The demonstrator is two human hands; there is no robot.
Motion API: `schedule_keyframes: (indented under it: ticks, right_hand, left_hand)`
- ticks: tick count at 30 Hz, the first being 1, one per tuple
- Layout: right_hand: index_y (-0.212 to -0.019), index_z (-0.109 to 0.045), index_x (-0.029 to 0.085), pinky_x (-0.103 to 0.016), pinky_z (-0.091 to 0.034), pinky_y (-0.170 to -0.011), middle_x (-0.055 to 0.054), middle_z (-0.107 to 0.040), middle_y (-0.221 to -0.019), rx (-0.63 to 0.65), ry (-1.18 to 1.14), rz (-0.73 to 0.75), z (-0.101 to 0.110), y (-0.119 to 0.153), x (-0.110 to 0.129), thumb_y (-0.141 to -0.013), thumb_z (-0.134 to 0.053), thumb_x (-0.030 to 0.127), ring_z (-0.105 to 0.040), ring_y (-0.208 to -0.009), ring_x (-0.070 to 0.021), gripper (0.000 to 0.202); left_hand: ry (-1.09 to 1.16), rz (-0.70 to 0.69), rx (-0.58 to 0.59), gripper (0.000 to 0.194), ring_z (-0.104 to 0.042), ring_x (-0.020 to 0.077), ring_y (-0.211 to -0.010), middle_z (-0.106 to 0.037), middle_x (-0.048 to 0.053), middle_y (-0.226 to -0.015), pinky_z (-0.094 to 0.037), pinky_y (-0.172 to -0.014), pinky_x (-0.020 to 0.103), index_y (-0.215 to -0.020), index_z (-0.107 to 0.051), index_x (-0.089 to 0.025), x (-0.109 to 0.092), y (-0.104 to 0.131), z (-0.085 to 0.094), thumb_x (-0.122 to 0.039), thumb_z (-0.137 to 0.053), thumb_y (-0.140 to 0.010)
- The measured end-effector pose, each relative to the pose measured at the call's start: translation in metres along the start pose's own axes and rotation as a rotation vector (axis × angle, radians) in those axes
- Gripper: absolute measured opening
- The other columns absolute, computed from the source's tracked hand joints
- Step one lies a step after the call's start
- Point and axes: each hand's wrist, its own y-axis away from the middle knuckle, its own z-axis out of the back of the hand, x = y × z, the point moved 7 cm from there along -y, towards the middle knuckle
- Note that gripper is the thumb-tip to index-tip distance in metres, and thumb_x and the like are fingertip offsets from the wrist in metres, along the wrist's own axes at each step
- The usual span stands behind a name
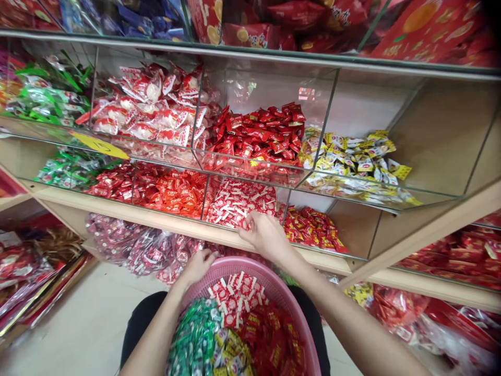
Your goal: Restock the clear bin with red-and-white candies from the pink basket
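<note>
A pink plastic basket point(302, 308) is between my knees, holding wrapped candies in separate heaps. Green-wrapped candies point(195, 334) fill its left side, yellow-and-white ones point(231, 352) the near middle, dark red ones point(272, 339) the right, and red-and-white ones point(238, 292) the far part. My left hand point(199, 267) grips the basket's far left rim. My right hand point(263, 233) is at the front edge of a lower shelf compartment of red-and-white candies point(242, 201). Its fingers are curled together over the candies; what they hold, if anything, is hidden.
Glass dividers split the shelves into candy compartments. Right of my right hand are red-and-yellow candies point(313, 230); to the left, orange-red ones point(180, 193). A wooden shelf edge point(156, 213) runs below. Bagged candies point(133, 243) lie underneath. An upper glass shelf point(250, 180) overhangs.
</note>
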Motion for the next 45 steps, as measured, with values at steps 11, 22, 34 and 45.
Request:
schedule_keyframes:
  ticks: [11,22,34,45]
  right_hand:
    - [-0.099,-0.056,0.018,-0.030,-0.043,-0.077,-0.007,-0.061,-0.102,0.508,0.046,0.366,-0.141,0.095,-0.002,-0.077,-0.057,0.027,-0.057,-0.094,-0.0208,0.024]
    - [-0.100,-0.057,0.013,-0.029,-0.046,-0.073,-0.010,-0.064,-0.096,0.553,0.140,0.487,-0.162,0.104,0.007,-0.071,-0.062,0.019,-0.060,-0.087,-0.0218,0.030]
    - [-0.096,-0.054,0.019,-0.023,-0.039,-0.068,-0.004,-0.062,-0.092,0.148,-0.070,0.504,-0.024,0.031,0.028,-0.088,-0.042,0.033,-0.057,-0.080,-0.0137,0.020]
    - [-0.084,-0.063,0.016,-0.024,-0.039,-0.065,-0.009,-0.061,-0.097,0.268,0.330,0.270,-0.007,-0.033,-0.007,-0.080,-0.046,0.010,-0.059,-0.085,-0.0183,0.019]
  left_hand:
    - [-0.027,-0.009,-0.012,0.042,-0.055,0.0182,-0.063,-0.064,0.002,-0.063,-0.036,-0.059,0.026,-0.069,-0.062,-0.016,0.000,0.001,-0.001,-0.053,-0.043,-0.074]
    - [-0.013,-0.006,-0.017,0.042,-0.055,0.0180,-0.064,-0.063,0.002,-0.062,-0.037,-0.060,0.026,-0.069,-0.062,-0.016,0.002,0.000,-0.001,-0.053,-0.044,-0.075]
    - [-0.031,-0.011,-0.006,0.039,-0.056,0.0197,-0.064,-0.063,0.003,-0.063,-0.037,-0.060,0.027,-0.068,-0.062,-0.017,0.000,0.000,-0.001,-0.051,-0.043,-0.075]
    - [-0.083,-0.033,0.010,0.040,-0.047,0.0134,-0.053,-0.052,-0.003,-0.054,-0.032,-0.054,0.024,-0.061,-0.052,-0.018,0.008,-0.004,-0.004,-0.051,-0.038,-0.079]
